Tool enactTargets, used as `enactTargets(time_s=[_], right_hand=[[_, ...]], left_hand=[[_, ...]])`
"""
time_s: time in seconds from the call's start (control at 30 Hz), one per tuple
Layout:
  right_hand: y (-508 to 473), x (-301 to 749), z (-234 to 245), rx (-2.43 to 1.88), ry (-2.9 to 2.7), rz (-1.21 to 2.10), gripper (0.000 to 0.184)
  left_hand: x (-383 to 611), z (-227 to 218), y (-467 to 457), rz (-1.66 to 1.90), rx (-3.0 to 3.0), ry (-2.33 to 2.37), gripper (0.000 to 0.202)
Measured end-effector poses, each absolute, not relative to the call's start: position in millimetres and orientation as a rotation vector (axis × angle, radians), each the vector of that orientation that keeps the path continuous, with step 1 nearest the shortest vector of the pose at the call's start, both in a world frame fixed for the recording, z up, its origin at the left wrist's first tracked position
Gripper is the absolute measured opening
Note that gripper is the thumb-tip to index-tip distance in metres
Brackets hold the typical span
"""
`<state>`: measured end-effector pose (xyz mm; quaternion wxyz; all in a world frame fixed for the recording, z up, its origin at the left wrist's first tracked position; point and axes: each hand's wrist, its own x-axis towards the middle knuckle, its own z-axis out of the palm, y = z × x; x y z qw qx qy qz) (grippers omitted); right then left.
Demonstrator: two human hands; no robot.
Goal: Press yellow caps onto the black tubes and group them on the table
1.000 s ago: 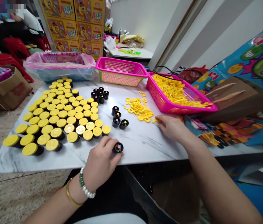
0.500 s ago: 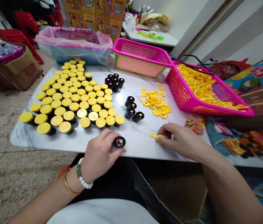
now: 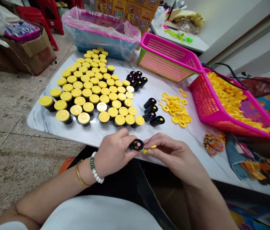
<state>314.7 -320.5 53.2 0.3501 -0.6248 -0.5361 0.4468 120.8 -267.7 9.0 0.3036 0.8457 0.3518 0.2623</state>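
My left hand [image 3: 114, 153] grips a small black cup [image 3: 136, 144] with coloured bits inside, held at the near edge of the white marble table [image 3: 197, 134]. My right hand [image 3: 173, 155] pinches a yellow plastic lid [image 3: 149, 149] right beside the cup's open mouth. Just beyond my hands lie three or so open black cups [image 3: 152, 111] and a loose pile of yellow lids [image 3: 176, 107]. To the left stands a large block of black cups capped in yellow [image 3: 91, 92].
A pink basket of yellow lids [image 3: 230, 102] sits at the right, an empty pink basket [image 3: 168, 57] behind it, and a plastic-lined bin [image 3: 101, 30] at the back. More open black cups [image 3: 137, 78] cluster mid-table. A cardboard box [image 3: 29, 51] stands on the floor.
My right hand picked a yellow lid from the table and carried it left to the cup. My left hand kept hold of the black cup. The view tilted down and right.
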Motion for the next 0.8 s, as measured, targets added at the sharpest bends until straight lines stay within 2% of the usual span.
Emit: enactTargets(time_s=[0.1,0.23,0.33,0.53,0.7,0.8], right_hand=[[-313,303,48,-1.590,-1.407,1.043,0.013],[-310,292,41,-1.594,-1.112,1.194,0.022],[-312,284,33,-1.627,-0.947,1.182,0.025],[-317,276,27,-1.637,-0.839,1.220,0.029],[-313,274,35,-1.645,-0.801,1.398,0.036],[-310,273,36,-1.636,-0.815,1.428,0.038]], left_hand=[[120,9,-266,0.671,2.247,0.928,0.017],[119,10,-264,0.637,2.246,0.908,0.018],[119,9,-264,0.609,2.244,0.903,0.016],[118,11,-264,0.597,2.243,0.907,0.014],[118,16,-263,0.571,2.217,0.883,0.026],[120,16,-264,0.571,2.240,0.908,0.023]])
